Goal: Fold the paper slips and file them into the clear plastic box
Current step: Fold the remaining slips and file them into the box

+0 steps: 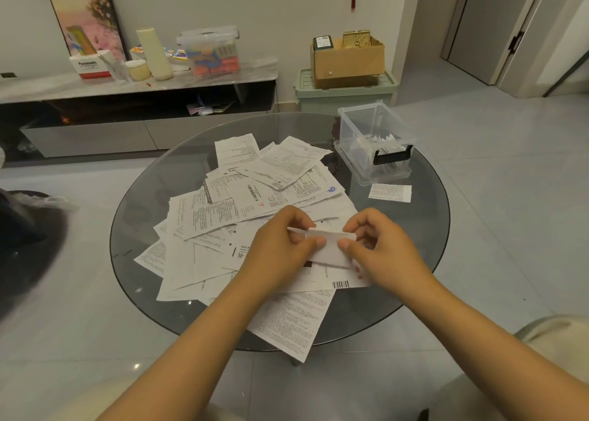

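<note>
A folded white paper slip [330, 245] is held above the pile between both hands. My left hand [280, 245] pinches its left end and my right hand [379, 245] pinches its right end. Beneath them a loose pile of printed paper slips [255, 194] covers the middle of the round glass table [153, 204]. The clear plastic box [373, 140] stands open at the table's far right with several folded slips inside and a black latch on its front. One small folded slip [389, 192] lies on the glass just in front of the box.
A low TV cabinet [137, 86] along the wall carries a lidded plastic bin [208, 51], a tissue box and bottles. A green crate [345, 94] with a cardboard box [349, 59] on it stands behind the table. A dark seat [28, 229] is at the left.
</note>
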A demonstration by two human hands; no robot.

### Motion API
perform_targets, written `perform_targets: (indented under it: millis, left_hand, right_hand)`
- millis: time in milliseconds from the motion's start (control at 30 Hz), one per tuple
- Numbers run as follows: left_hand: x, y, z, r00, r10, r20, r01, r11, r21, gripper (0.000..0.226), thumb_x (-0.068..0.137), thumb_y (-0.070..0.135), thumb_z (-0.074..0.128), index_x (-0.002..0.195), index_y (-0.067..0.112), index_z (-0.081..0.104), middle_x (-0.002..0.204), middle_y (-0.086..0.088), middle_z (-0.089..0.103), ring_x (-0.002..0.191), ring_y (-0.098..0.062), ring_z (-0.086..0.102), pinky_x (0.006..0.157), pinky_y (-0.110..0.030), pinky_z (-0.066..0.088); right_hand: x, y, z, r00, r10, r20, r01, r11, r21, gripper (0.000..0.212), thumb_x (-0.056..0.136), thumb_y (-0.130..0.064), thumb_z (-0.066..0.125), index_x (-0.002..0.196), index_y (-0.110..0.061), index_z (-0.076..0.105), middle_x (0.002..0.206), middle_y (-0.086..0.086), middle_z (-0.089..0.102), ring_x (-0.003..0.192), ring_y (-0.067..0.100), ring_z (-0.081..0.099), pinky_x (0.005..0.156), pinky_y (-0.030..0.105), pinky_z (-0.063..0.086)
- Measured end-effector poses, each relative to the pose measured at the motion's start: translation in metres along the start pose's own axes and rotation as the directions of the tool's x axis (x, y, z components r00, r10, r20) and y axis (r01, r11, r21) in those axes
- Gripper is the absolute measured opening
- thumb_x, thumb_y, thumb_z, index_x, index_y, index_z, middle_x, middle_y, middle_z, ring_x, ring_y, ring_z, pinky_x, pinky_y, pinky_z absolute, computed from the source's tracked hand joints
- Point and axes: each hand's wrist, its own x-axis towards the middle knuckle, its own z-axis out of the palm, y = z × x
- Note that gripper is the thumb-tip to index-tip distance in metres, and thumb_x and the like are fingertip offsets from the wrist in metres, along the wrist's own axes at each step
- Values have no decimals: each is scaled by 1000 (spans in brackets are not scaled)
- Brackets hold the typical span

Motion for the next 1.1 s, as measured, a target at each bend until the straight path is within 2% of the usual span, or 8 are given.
perform_targets:
  millis: [67, 167, 233, 333, 467, 567, 767, 1100]
  left_hand:
    - [1, 3, 2, 1000, -27, -10, 25, 989, -147, 21, 81, 13, 70, 85, 26, 55, 74, 0, 62, 61, -10, 56, 63, -26, 48]
    - [3, 7, 3, 999, -28, -19, 23, 974, -226, 18, 83, 12, 69, 91, 23, 58, 68, 1, 62, 59, -10, 58, 68, -29, 50]
    - [5, 8, 4, 999, -38, -21, 32, 972, -235, 14, 85, 13, 68, 94, 22, 61, 62, 6, 61, 56, -6, 58, 69, -25, 49]
    - [6, 12, 9, 998, -57, -26, 48, 967, -252, 15, 90, 10, 59, 98, 23, 61, 61, 7, 62, 56, -4, 60, 65, -24, 50]
    - [7, 18, 18, 996, -89, 15, 90, 954, -286, 20, 94, 10, 48, 109, 21, 56, 90, 5, 70, 74, -4, 68, 75, -32, 54]
    - [8, 18, 21, 996, -94, 13, 94, 960, -262, 17, 93, 16, 50, 107, 24, 57, 91, 5, 69, 75, -4, 68, 79, -35, 54]
    - [11, 17, 21, 992, -129, 9, 127, 959, -253, 18, 93, 16, 49, 103, 27, 57, 93, 5, 69, 75, -7, 68, 74, -32, 55]
    - [11, 15, 19, 985, -172, 6, 167, 952, -257, 18, 92, 16, 49, 102, 27, 58, 86, 4, 70, 80, -16, 68, 77, -39, 55]
  right_hand:
    - [0, -3, -5, 999, -52, -10, 52, 999, 2, 25, 86, -7, 62, 89, -31, 53, 84, 10, 54, 62, 14, 49, 49, 15, 46]
    - [-4, -7, -10, 989, -144, 35, 145, 989, -40, 35, 87, -10, 61, 97, -44, 57, 95, -3, 60, 76, 12, 59, 61, 19, 51]
    - [-3, -8, -11, 982, -175, 68, 180, 981, -66, 31, 87, -12, 63, 99, -41, 64, 99, -12, 58, 85, -2, 58, 67, 12, 46]
    - [3, -10, -16, 986, -150, 76, 157, 983, -93, 24, 87, -11, 62, 100, -30, 69, 93, -14, 55, 76, -14, 50, 65, 5, 38]
    - [24, -5, -38, 988, -59, -139, 40, 990, -136, 24, 89, -11, 59, 107, -23, 69, 109, -1, 60, 84, 7, 53, 81, 21, 41]
    - [47, 11, -53, 965, -3, -261, -65, 965, -253, 31, 91, -13, 56, 120, -20, 63, 123, 6, 55, 95, 16, 53, 86, 26, 40]
    - [73, 38, -48, 975, 68, -210, -152, 894, -420, 37, 93, -17, 51, 129, -16, 55, 131, 14, 50, 122, 30, 45, 103, 37, 35]
    - [75, 34, -44, 995, 47, -91, -95, 750, -654, 41, 97, -32, 40, 136, -19, 47, 126, 15, 40, 122, 30, 31, 100, 36, 30]
